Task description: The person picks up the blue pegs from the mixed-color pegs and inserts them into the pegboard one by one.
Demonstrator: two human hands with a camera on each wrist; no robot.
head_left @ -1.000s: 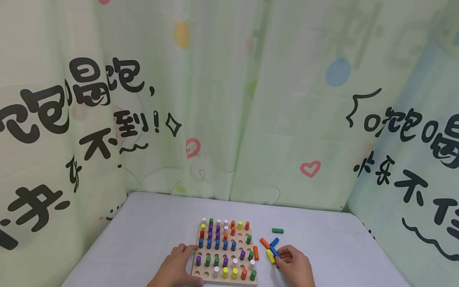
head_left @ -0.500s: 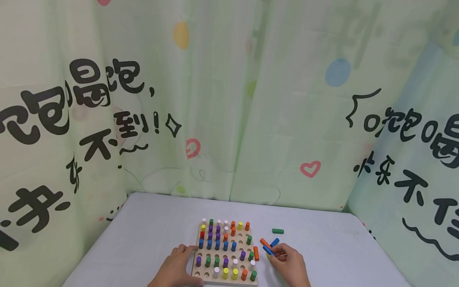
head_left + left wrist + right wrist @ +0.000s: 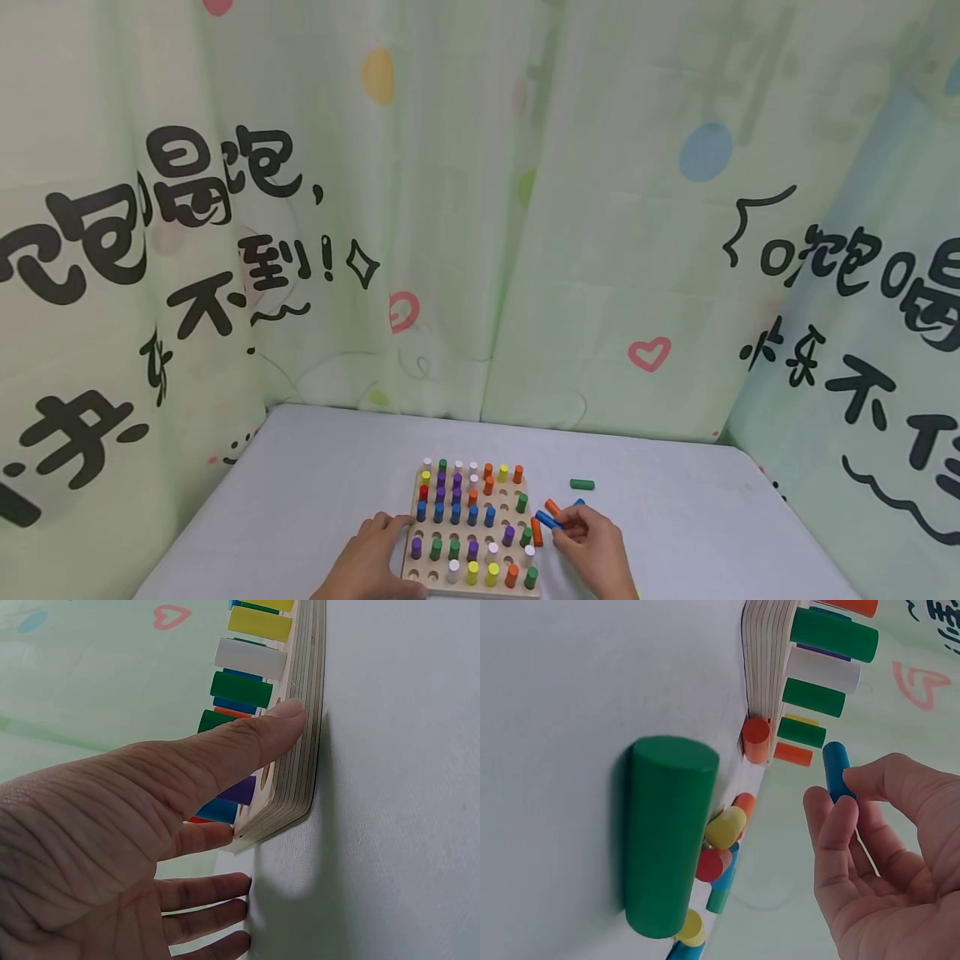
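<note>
A wooden pegboard (image 3: 456,589) stands on the table, with rows of coloured pegs upright in its holes and some holes bare. My left hand (image 3: 372,557) rests against its left side. In the left wrist view the thumb (image 3: 262,739) lies straight across the board's near edge, and the index finger touches near the corner; the other fingers extend beside it. Just right of the board, my right hand (image 3: 596,546) pinches a blue peg (image 3: 835,769) between thumb and fingertips, above the table.
Loose pegs lie right of the board: an orange peg (image 3: 536,532) close to its edge, a green peg (image 3: 582,484) farther back, and a yellow peg (image 3: 726,828) and red peg (image 3: 709,865) in the right wrist view. A printed curtain (image 3: 570,250) encloses the white table (image 3: 697,525).
My right hand has lifted the blue peg from the loose pile and moved left with it towards the board. The left hand has stayed at the board's left side.
</note>
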